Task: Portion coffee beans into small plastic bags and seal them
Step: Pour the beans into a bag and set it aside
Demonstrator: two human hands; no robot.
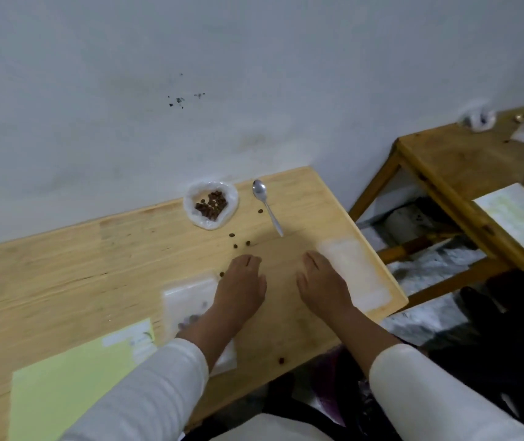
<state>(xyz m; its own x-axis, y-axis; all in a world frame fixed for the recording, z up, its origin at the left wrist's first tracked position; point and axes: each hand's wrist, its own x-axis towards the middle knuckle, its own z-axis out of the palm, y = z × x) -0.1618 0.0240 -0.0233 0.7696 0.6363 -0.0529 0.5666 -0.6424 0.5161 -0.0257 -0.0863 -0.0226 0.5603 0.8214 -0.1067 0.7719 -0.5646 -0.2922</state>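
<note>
Head view, starting at the near left of the bench [63,259]: a pale yellow-green sheet [73,380] lies flat by the near edge. Just right of it lies a small plastic bag [187,300] with a few dark beans showing through near its lower part; the left forearm crosses over it, so whether it is sealed cannot be told. By that sign at least one portion looks started or done. The left hand [241,284] rests palm down on the wood, fingers straight and holding nothing, its edge beside the bag. Far of it, close to the wall, sits an open white bag [211,205] holding the coffee beans [211,204], only a shallow heap of them. Loose beans [240,243] lie scattered between that bag and the hands, one more [281,360] near the front edge; these would need gathering. A metal spoon [265,205] lies idle to the right of the supply, bowl toward the wall. The right hand [321,281] also lies flat and relaxed, empty, its outer side touching or just beside a stack of empty bags [356,275] at the right edge. So filling and sealing are mostly still ahead, I judge. Farther right stands a second wooden table [445,154] with papers and bags, well apart.
</note>
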